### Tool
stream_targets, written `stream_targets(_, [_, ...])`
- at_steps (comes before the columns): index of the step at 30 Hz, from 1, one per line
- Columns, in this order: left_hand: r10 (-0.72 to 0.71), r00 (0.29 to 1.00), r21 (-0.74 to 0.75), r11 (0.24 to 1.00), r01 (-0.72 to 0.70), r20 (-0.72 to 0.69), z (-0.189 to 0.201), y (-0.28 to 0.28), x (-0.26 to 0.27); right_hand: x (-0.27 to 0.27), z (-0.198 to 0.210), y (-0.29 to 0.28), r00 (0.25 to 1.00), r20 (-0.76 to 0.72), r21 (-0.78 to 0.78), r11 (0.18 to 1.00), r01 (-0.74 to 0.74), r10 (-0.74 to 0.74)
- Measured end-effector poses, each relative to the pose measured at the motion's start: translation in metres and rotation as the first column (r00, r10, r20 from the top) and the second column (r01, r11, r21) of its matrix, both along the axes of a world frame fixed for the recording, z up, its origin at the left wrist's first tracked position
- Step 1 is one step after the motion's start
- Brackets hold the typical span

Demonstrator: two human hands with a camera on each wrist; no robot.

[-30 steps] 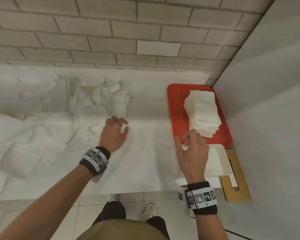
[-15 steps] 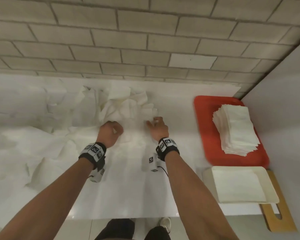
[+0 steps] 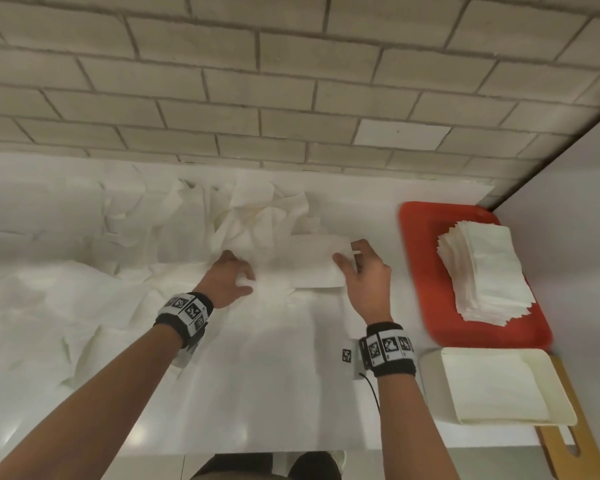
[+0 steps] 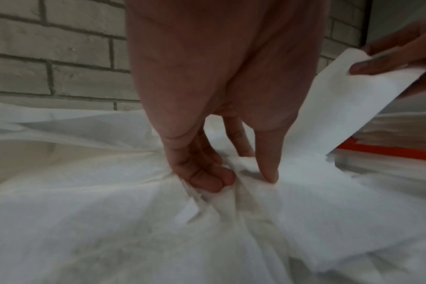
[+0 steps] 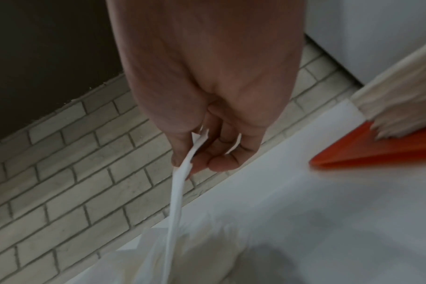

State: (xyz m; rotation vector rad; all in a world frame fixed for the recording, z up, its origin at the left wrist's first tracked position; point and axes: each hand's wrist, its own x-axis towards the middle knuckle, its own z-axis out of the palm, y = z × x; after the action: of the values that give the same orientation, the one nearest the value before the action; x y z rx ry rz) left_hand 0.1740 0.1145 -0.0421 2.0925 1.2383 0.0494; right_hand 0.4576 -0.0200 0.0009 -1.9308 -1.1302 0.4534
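A white tissue sheet stretches between my two hands over the white counter. My right hand pinches the sheet's right end between thumb and fingers; in the right wrist view the tissue sheet hangs edge-on from that hand. My left hand holds the sheet's left end down against the pile, and in the left wrist view its fingers curl into the crumpled tissue. A heap of loose tissue lies behind and to the left.
At the right stands a red tray bearing a stack of folded tissues. Nearer me is a cream tray with a flat sheet, over a wooden board. A brick wall runs behind; a white panel closes the right.
My right hand came from the cream tray to the pile, took a tissue end and pulled it out to the right. My left hand stayed at the pile and now holds the other end down.
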Motion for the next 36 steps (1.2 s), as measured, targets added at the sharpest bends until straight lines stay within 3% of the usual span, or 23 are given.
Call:
stream_targets(6, [0.031,0.952,0.094,0.994,-0.062,0.304,-0.001,-0.016,0.001,0.027,-0.002,-0.048,0.996,0.088,-0.045,0.999,0.021,-0.017])
stream_targets(11, [0.054,0.925,0.079,0.993,-0.09,0.375,0.013,-0.031,0.004,0.028,0.027,-0.08,0.999,-0.023,0.035,0.998,-0.042,0.043])
stream_targets(16, [-0.192,0.932,0.28,0.954,0.105,0.307,0.054,-0.06,0.031,0.023,0.079,-0.103,0.967,-0.156,0.04,0.98,-0.196,0.199])
stream_targets(21, [-0.35,0.771,0.044,0.921,0.388,0.531,0.116,-0.098,0.094,0.028,0.13,-0.12,0.898,-0.158,-0.074,0.902,-0.426,0.411])
stream_targets(24, [-0.285,0.708,-0.111,0.883,0.457,0.647,0.129,-0.112,0.122,0.037,0.146,-0.127,0.9,-0.11,-0.054,0.902,-0.428,0.421])
stream_targets(28, [-0.097,0.699,-0.233,0.903,0.361,0.709,0.129,-0.13,0.14,0.053,0.149,-0.14,0.966,0.099,0.08,0.965,-0.249,0.241])
stream_targets(31, [0.006,0.671,-0.277,0.913,0.299,0.741,0.125,-0.143,0.147,0.058,0.154,-0.158,0.958,0.206,0.202,0.95,-0.239,0.197])
stream_targets(34, [0.107,0.621,-0.326,0.911,0.251,0.777,0.123,-0.153,0.154,0.058,0.171,-0.183,0.971,0.11,0.136,0.965,-0.224,0.21])
stream_targets(36, [0.126,0.604,-0.324,0.917,0.232,0.787,0.127,-0.161,0.16,0.059,0.183,-0.194,0.952,0.021,0.015,0.952,-0.305,0.305])
